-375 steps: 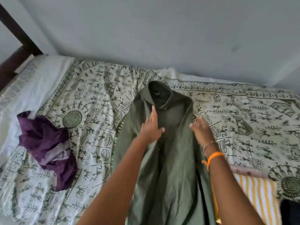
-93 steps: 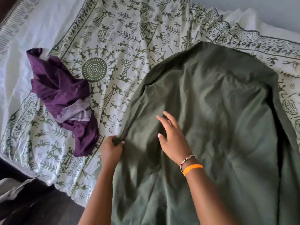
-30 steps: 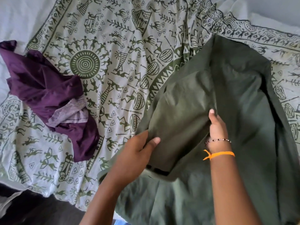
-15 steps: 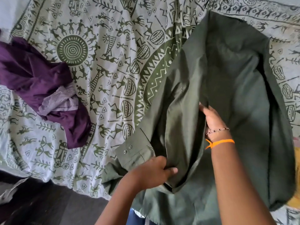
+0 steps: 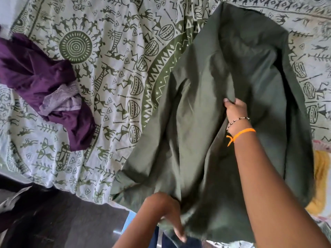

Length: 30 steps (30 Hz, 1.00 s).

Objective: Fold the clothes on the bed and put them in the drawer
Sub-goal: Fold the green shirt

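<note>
The green shirt (image 5: pixel 206 104), spread on the bed (image 5: pixel 116 68), is pinched mid-panel by the right hand (image 5: pixel 236 111) and gripped at its hem by the left hand (image 5: pixel 166 210); being judged soft and limp, it is best held at seams.

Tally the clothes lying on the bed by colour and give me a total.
Green: 1, the green shirt both hands are on.
Purple: 1, the crumpled purple garment.
Yellow: 1, a yellow cloth mostly hidden at the shirt's right edge.
Total: 3
</note>
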Tool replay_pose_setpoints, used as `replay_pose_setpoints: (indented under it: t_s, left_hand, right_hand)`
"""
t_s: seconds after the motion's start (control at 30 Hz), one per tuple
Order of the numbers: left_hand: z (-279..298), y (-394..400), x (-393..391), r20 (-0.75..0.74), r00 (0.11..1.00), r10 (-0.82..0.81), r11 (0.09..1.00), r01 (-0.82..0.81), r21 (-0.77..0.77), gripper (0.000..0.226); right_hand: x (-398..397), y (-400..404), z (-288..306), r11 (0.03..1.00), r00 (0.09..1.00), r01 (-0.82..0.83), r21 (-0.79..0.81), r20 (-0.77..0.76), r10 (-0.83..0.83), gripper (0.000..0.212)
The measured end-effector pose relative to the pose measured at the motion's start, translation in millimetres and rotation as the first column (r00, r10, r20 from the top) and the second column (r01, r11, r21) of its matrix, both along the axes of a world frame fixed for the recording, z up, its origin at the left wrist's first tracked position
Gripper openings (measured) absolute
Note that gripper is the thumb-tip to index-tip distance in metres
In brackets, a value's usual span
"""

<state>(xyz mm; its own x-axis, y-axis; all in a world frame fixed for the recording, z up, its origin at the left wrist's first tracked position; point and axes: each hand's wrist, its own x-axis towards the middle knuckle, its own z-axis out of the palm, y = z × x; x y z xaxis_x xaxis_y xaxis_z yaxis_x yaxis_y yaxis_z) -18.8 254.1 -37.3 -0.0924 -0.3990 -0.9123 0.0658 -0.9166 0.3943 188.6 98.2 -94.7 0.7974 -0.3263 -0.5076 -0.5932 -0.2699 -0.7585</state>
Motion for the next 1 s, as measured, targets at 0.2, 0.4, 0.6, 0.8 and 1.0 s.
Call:
replay_pose_setpoints:
  t_s: [0.2,0.4,0.6,0.8,1.0]
  left_hand:
    - [-54.9,26.6,36.9,0.165,0.914,0.370,0.929,-0.369,-0.041,0.045]
    - [-69.0,21.4,118.7,0.250,0.093,0.964,0.144,-0.971,-0.194,0.025]
    - [-71.5,16.7,175.4,0.407,-0.269,0.873,-0.090,-0.909,-0.407,0.057]
    - [-77.5,34.1,215.6,0.383,-0.282,0.880,-0.141,-0.924,-0.356,0.047]
    - [-82.5,47.2,229.4,0.351,-0.205,0.914,-0.108,-0.955,-0.276,0.031]
  right_hand:
    - [-7.2,-4.6,-13.6,0.972,0.985,-0.174,-0.160,-0.018,0.173,0.028]
    - [20.5,14.5,-6.7,0.995,0.992,-0.088,0.037,0.092,0.084,0.023]
    - [68.4,18.6,-10.8,0.995,0.992,-0.063,0.074,0.113,0.055,0.016]
    - [132.5,31.3,-20.7,0.996,1.000,-0.026,0.086,-0.008,0.027,0.050]
    - [167.2,50.8,-28.7,0.923,0.971,0.004,0.385,-0.223,0.088,0.042]
